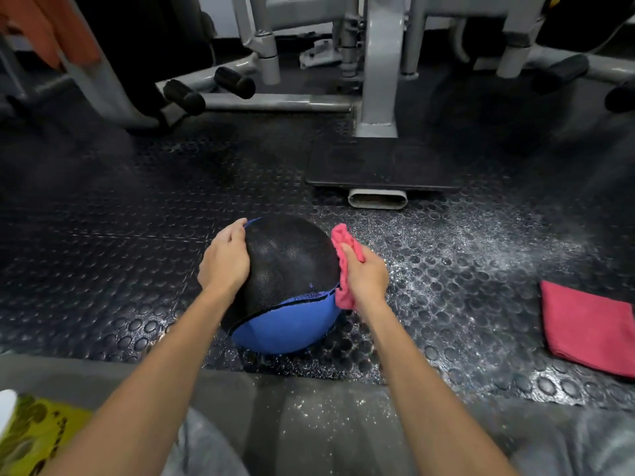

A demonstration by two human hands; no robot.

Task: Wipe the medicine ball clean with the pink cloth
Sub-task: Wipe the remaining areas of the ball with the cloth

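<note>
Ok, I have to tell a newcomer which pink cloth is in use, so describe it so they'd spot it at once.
Find the black-and-blue medicine ball on the studded floor mat. The pink cloth is bunched against the ball's right side, gripped in the right hand. Its neighbour, the folded cloth, lies flat and untouched on the floor farther right.

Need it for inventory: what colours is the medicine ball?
Medicine ball: black and blue panels; head view.

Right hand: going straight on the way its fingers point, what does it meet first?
The right hand, gripping the pink cloth, points forward along the right side of the medicine ball. It probably grazes the ball, then the way looks free to the machine's base plate; depth unclear.
</note>
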